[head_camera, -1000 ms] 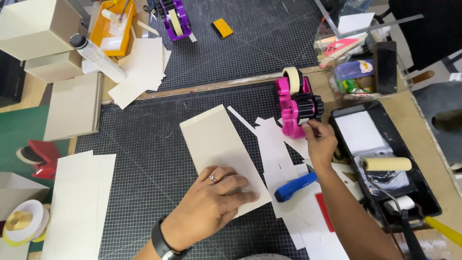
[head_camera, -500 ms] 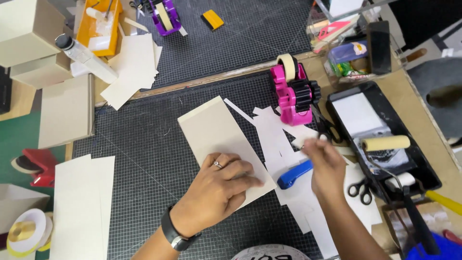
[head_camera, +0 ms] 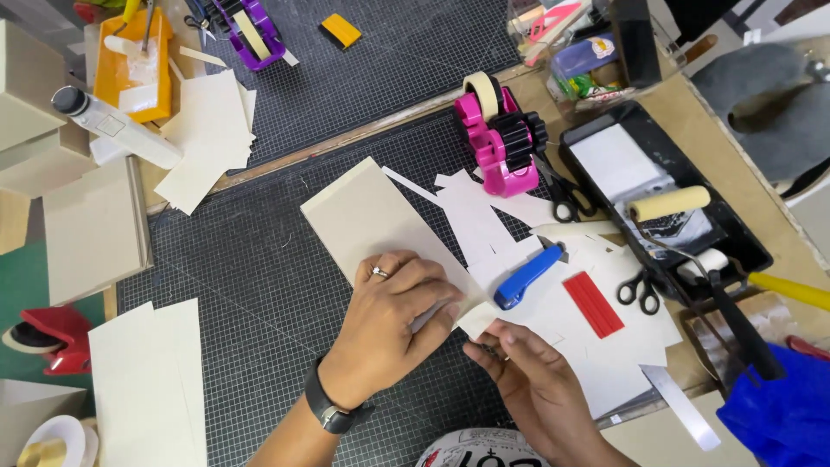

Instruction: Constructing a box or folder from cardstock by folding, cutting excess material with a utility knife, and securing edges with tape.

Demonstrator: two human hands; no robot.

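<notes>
My left hand point(head_camera: 393, 320), with a ring and a dark wristband, lies flat on the near end of a beige cardboard piece point(head_camera: 363, 212) that rests on the dark cutting mat point(head_camera: 259, 285). My right hand point(head_camera: 523, 367) sits just right of it at the card's near right corner, fingertips pinched on the edge there; something small may be between them, too small to tell. A blue utility knife point(head_camera: 526, 277) lies on white paper scraps point(head_camera: 484, 216) just beyond my right hand. A pink tape dispenser point(head_camera: 497, 143) stands farther back.
A black paint tray point(head_camera: 743, 233) with a foam roller point(head_camera: 667, 203) sits on the right, with scissors point(head_camera: 640, 290) and a red strip point(head_camera: 593, 304) near it. Card stacks point(head_camera: 147, 380) lie left. A glue bottle point(head_camera: 117, 130), orange tray point(head_camera: 130, 65) and purple dispenser point(head_camera: 246, 30) stand at the back.
My right hand has come back from the pink tape dispenser toward me, down to the card's near right corner beside my left hand. My left hand has stayed pressed on the card.
</notes>
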